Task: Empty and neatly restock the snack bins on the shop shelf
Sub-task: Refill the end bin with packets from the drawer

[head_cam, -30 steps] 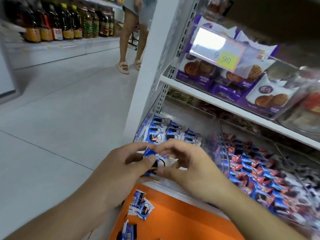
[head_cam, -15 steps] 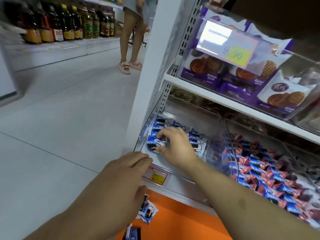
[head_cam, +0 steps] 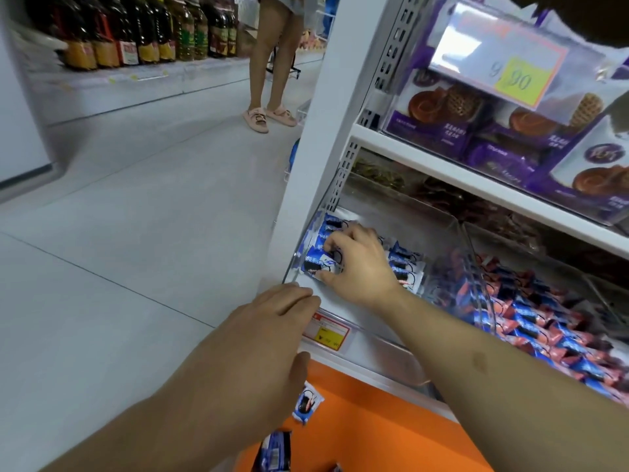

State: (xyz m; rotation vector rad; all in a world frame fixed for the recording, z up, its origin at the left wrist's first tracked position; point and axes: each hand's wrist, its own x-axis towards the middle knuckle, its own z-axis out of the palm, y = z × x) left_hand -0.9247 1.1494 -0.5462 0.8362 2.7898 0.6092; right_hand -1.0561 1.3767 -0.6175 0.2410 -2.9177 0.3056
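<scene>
Fingers of the right hand (head_cam: pixel 357 267) pinch a blue-and-white snack packet (head_cam: pixel 318 262) inside the clear plastic bin (head_cam: pixel 456 233). The left hand (head_cam: pixel 269 338) hovers relaxed, holding nothing. Careless placement could topple neighbouring rows.

The clear plastic bin (head_cam: pixel 401 361) at the left end of the shelf has just one layer of small blue-and-white snack packets (head_cam: pixel 405 264), lined up in rows along its left wall and back, lying flat-ish. The clear bin to its right (head_cam: pixel 476 284) is heaped with red-and-blue packets (head_cam: pixel 544 321). A few more blue-and-white packets (head_cam: pixel 307 406) lie loose on the orange surface (head_cam: pixel 374 434) below, near its left edge.
</scene>
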